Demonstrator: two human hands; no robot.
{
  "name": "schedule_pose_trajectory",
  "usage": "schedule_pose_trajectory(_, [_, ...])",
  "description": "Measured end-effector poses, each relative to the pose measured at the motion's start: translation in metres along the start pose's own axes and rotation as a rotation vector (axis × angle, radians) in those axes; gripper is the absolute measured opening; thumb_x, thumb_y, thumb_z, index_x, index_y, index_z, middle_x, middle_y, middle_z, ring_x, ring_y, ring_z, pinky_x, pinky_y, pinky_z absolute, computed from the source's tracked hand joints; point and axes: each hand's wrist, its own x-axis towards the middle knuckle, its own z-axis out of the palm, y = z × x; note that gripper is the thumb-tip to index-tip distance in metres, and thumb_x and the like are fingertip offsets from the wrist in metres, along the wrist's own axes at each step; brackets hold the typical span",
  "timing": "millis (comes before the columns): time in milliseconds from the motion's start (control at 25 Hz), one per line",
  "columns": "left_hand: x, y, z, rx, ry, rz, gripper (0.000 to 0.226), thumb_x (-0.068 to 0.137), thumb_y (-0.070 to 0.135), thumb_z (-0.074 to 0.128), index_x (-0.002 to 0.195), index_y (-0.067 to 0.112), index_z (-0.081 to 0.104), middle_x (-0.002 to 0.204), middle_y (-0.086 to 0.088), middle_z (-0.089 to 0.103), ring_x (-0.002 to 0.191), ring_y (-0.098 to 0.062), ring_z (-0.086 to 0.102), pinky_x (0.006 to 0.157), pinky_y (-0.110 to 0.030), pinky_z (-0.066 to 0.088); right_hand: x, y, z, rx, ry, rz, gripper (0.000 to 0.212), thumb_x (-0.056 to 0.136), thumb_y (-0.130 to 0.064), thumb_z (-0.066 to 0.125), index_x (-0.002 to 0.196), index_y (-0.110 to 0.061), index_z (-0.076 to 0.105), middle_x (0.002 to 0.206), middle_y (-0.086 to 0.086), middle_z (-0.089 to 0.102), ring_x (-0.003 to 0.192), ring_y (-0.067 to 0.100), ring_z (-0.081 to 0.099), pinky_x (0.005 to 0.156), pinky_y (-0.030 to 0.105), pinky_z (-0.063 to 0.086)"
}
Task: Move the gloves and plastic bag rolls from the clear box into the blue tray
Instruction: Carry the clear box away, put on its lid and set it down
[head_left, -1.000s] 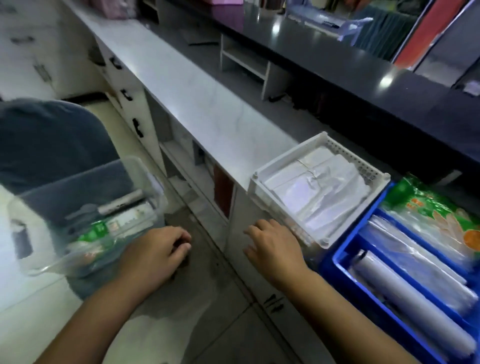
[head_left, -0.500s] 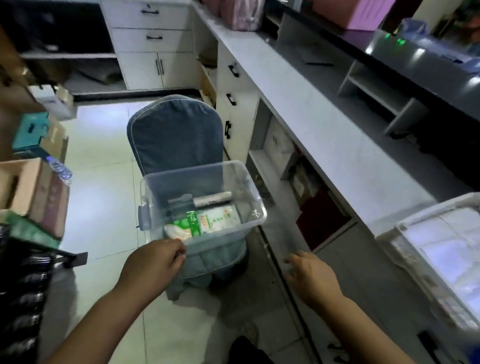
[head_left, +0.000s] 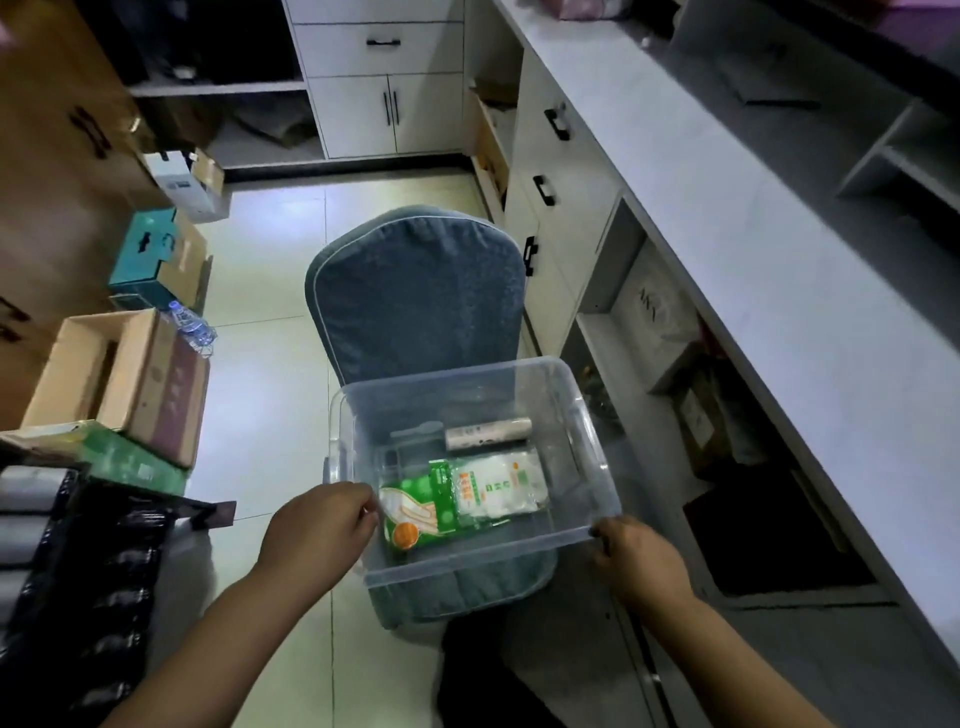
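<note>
The clear box (head_left: 587, 431) rests on the seat of a blue-grey padded chair (head_left: 415, 291). Inside lie a green-and-white pack of gloves (head_left: 457, 501) and, behind it, a pale plastic bag roll (head_left: 488, 434). My left hand (head_left: 317, 527) grips the box's near left rim, next to the glove pack. On the near right corner of the rim sits my right hand (head_left: 636, 561), fingers closed on it. The blue tray is out of view.
A long grey counter (head_left: 753, 249) with drawers and open shelves runs along the right. Cardboard boxes (head_left: 119, 379), a teal box (head_left: 150, 254) and a water bottle (head_left: 189, 325) stand on the left. A dark rack (head_left: 67, 571) fills the lower left. Pale tiled floor lies between.
The view swung left, away from the blue tray and white basket. My right hand moved from the counter edge to the box's right corner; the left hand stays on the rim.
</note>
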Motion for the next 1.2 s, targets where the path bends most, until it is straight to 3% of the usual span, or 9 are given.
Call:
schedule_pose_trajectory(120, [0.055, 0.003, 0.001, 0.044, -0.032, 0.007, 0.015, 0.087, 0.031, 0.049, 0.092, 0.03, 0.063, 0.094, 0.008, 0.068, 0.087, -0.016, 0.06, 0.057, -0.026, 0.034, 0.048, -0.006, -0.001, 0.082, -0.114, 0.048, 0.032, 0.089, -0.031, 0.052, 0.118, -0.02, 0.059, 0.12, 0.003, 0.063, 0.106, 0.021, 0.06, 0.084, 0.032, 0.051])
schedule_pose_trajectory(440, [0.16, 0.004, 0.012, 0.033, -0.114, 0.09, 0.013, 0.087, 0.025, 0.051, 0.088, 0.024, 0.064, 0.093, 0.003, 0.067, 0.086, -0.019, 0.06, 0.054, -0.027, 0.029, 0.105, -0.026, 0.018, 0.126, -0.254, 0.143, 0.035, 0.092, -0.028, 0.045, 0.124, -0.018, 0.056, 0.126, 0.006, 0.062, 0.115, 0.023, 0.056, 0.087, 0.03, 0.046])
schedule_pose_trajectory(600, [0.227, 0.002, 0.027, 0.051, -0.221, 0.221, 0.019, 0.087, 0.023, 0.051, 0.1, 0.017, 0.064, 0.104, -0.003, 0.066, 0.098, -0.023, 0.058, 0.066, -0.029, 0.043, 0.119, -0.047, 0.04, 0.181, -0.29, 0.279, 0.035, 0.091, -0.026, 0.045, 0.123, -0.015, 0.056, 0.122, 0.009, 0.064, 0.113, 0.024, 0.057, 0.085, 0.031, 0.047])
schedule_pose_trajectory(800, [0.297, 0.003, 0.046, 0.175, -0.366, 0.424, 0.027, 0.088, 0.015, 0.045, 0.111, 0.012, 0.058, 0.115, -0.008, 0.058, 0.107, -0.026, 0.05, 0.081, -0.035, 0.046, 0.125, -0.088, 0.062, 0.285, -0.158, 0.622, 0.032, 0.093, -0.022, 0.043, 0.122, -0.016, 0.054, 0.122, 0.007, 0.062, 0.105, 0.024, 0.061, 0.078, 0.03, 0.049])
schedule_pose_trajectory(920, [0.329, -0.001, 0.059, 0.2, -0.436, 0.59, 0.048, 0.084, 0.006, 0.046, 0.132, 0.013, 0.042, 0.129, -0.009, 0.048, 0.114, -0.026, 0.045, 0.094, -0.036, 0.042, 0.121, -0.119, 0.084, 0.38, -0.083, 0.866, 0.035, 0.09, -0.017, 0.048, 0.125, -0.013, 0.053, 0.127, 0.009, 0.054, 0.11, 0.027, 0.056, 0.084, 0.03, 0.047])
schedule_pose_trajectory(1040, [0.345, -0.003, 0.07, 0.198, -0.52, 0.611, 0.06, 0.086, 0.005, 0.046, 0.142, 0.01, 0.026, 0.139, -0.011, 0.04, 0.121, -0.028, 0.042, 0.098, -0.037, 0.04, 0.119, -0.144, 0.101, 0.37, 0.036, 1.073, 0.042, 0.085, -0.009, 0.055, 0.127, -0.009, 0.049, 0.126, 0.013, 0.048, 0.115, 0.028, 0.042, 0.092, 0.033, 0.042])
schedule_pose_trajectory(1200, [0.355, 0.0, 0.085, 0.253, -0.613, 0.527, 0.06, 0.09, 0.008, 0.045, 0.144, 0.009, 0.018, 0.141, -0.016, 0.039, 0.123, -0.031, 0.044, 0.098, -0.042, 0.04, 0.117, -0.171, 0.121, 0.615, 0.217, 1.325, 0.051, 0.084, -0.004, 0.058, 0.131, -0.009, 0.037, 0.121, 0.016, 0.042, 0.101, 0.032, 0.05, 0.075, 0.035, 0.047])
